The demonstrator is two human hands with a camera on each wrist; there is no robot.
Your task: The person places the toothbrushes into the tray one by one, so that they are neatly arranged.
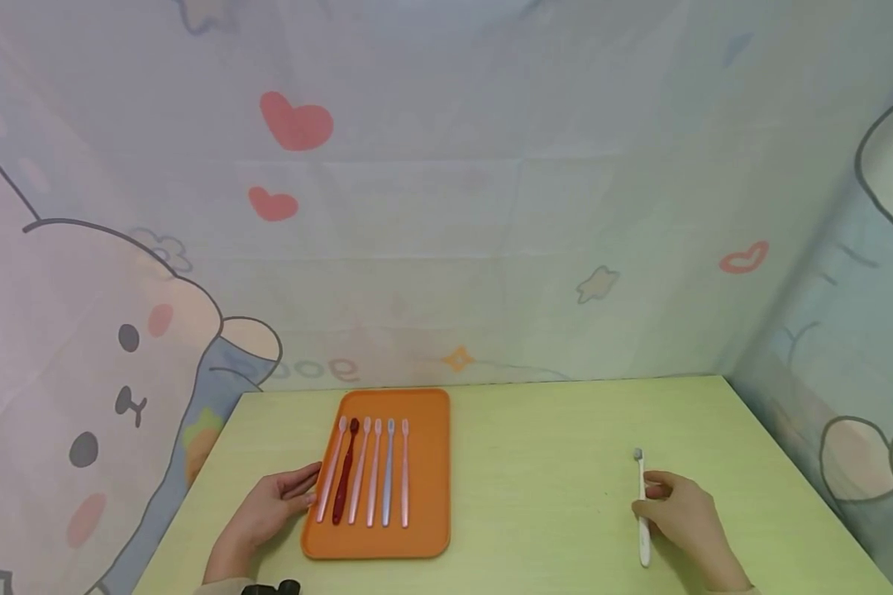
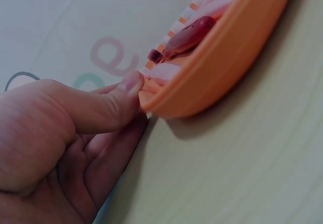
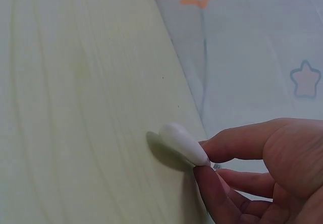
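Note:
An orange tray [image 1: 429,479] lies on the left part of the table, with several toothbrushes side by side in it, heads toward the back. Among them are a dark red toothbrush [image 1: 344,483], a light blue toothbrush [image 1: 387,487] and a pink toothbrush [image 1: 405,487]; the others are pink too. My left hand [image 1: 264,508] grips the tray's left edge, its thumb [image 2: 121,95] on the rim and the fingers against the outside. Off to the right, my right hand [image 1: 682,514] pinches a white toothbrush [image 1: 644,541] by its handle between thumb and fingers, with the grey-bristled head pointing to the back.
The pale green table [image 1: 536,479] stretches between the tray and the right hand. Behind it hangs a printed cloth [image 1: 446,207] with hearts and stars, and cartoon animals flank both sides. A small black object [image 1: 271,588] shows at the bottom edge by the left sleeve.

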